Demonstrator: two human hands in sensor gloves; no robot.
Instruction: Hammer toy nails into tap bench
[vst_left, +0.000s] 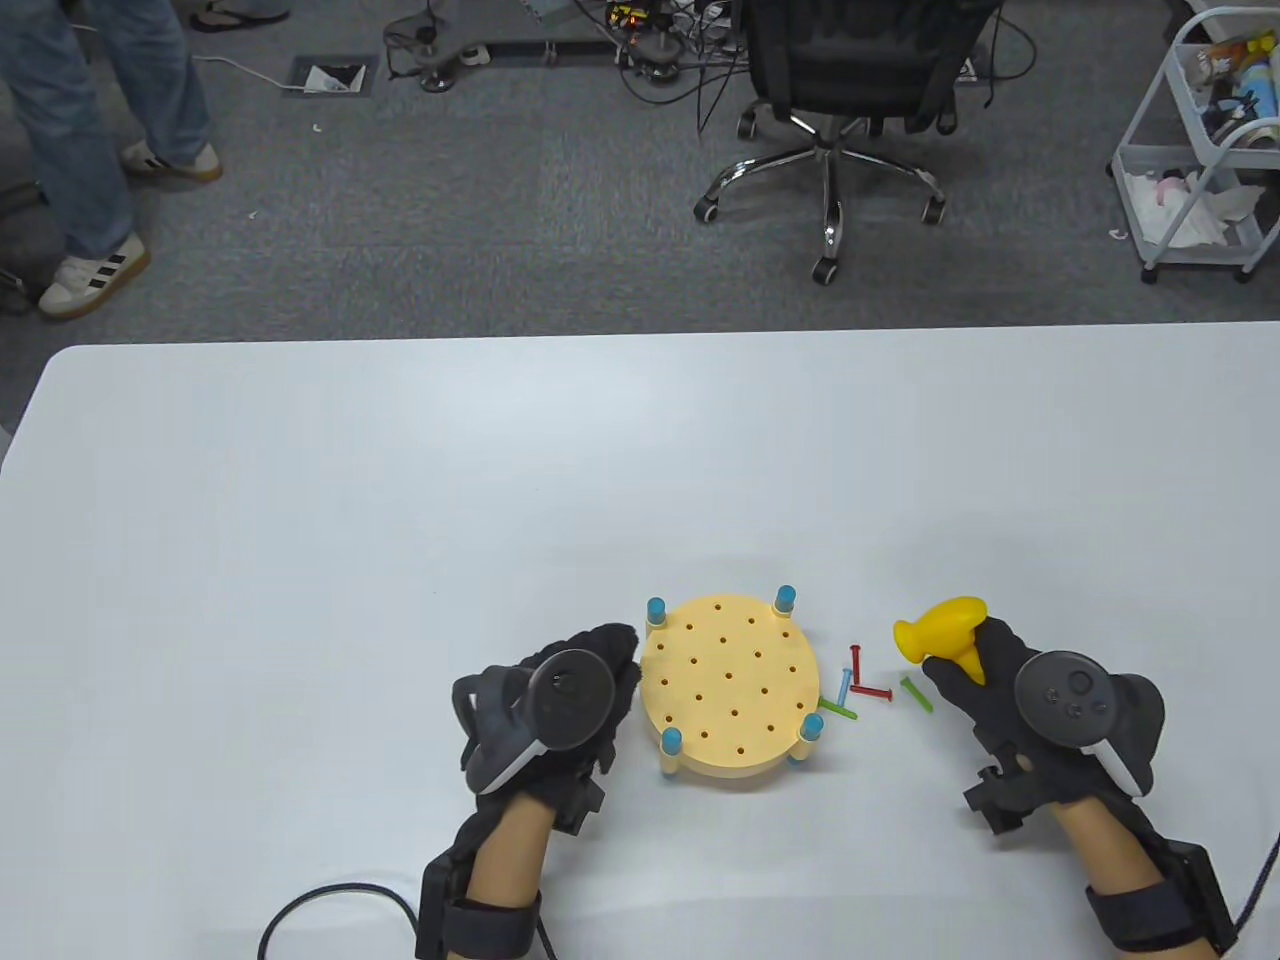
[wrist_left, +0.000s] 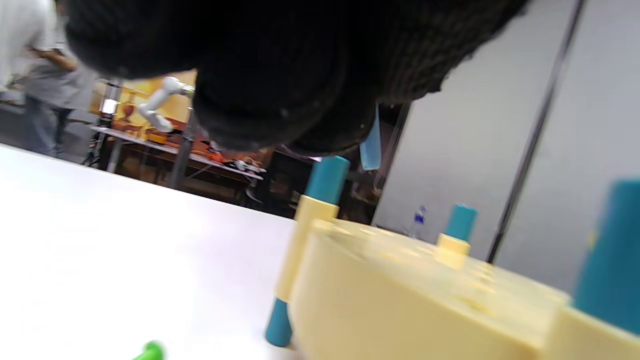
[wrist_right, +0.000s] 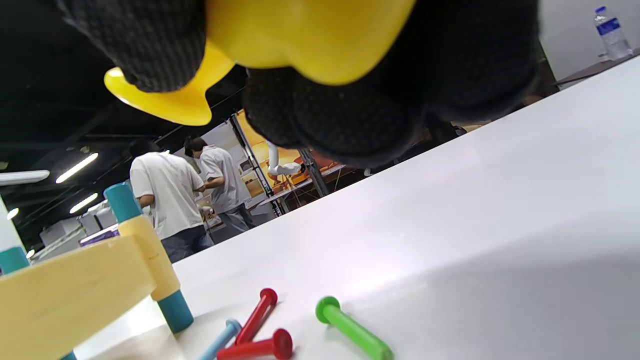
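White bench (vst_left: 300, 500) carries everything. Right hand (vst_left: 1010, 700) grips yellow hammer (vst_left: 945, 632), head pointing left, raised off surface. Left hand (vst_left: 560, 700) rests against tap board's (vst_left: 725, 685) left edge; finger state unclear. 5 loose nails (vst_left: 865, 688) lie between board and hammer.

No legible text, labels, brands or numbers appear on anything.

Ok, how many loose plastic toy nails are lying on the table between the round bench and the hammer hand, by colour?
Red plastic nails: 2
Green plastic nails: 2
Light blue plastic nail: 1
Total: 5
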